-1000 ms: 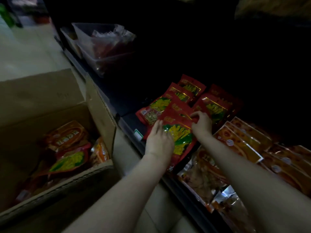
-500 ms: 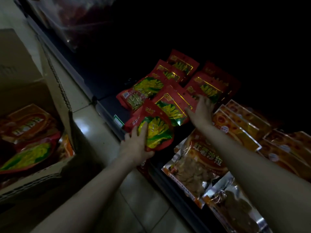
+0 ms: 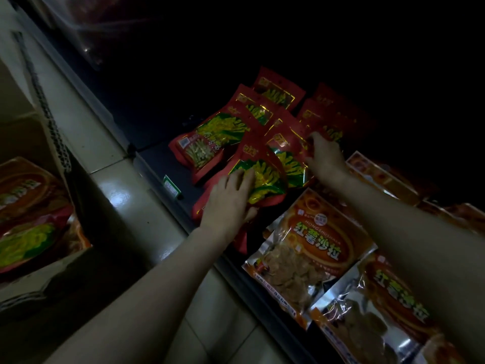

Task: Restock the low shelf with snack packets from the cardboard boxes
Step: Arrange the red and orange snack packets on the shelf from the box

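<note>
Several red snack packets with yellow-green print (image 3: pixel 223 137) lie overlapping on the dark low shelf (image 3: pixel 154 164). My left hand (image 3: pixel 231 198) rests on the front red packet (image 3: pixel 265 179), fingers stretched over its lower left part near the shelf's front edge. My right hand (image 3: pixel 325 156) is further back, its fingers curled on the right edge of the red packet behind (image 3: pixel 286 151). The open cardboard box (image 3: pixel 44 132) stands on the floor at the left, holding more red and orange packets (image 3: pixel 29 206).
Orange packets with clear windows (image 3: pixel 312 245) fill the shelf to the right, under my right forearm. A green price tag (image 3: pixel 172 186) sits on the shelf edge. A clear plastic bin (image 3: pixel 86 35) stands at the top left. Pale floor tiles (image 3: pixel 118 195) run between box and shelf.
The view has swung further right, so the box sits at the left edge. My left hand slid the front red packet further onto the shelf, toward the pile. My right hand stays at the packets behind.
</note>
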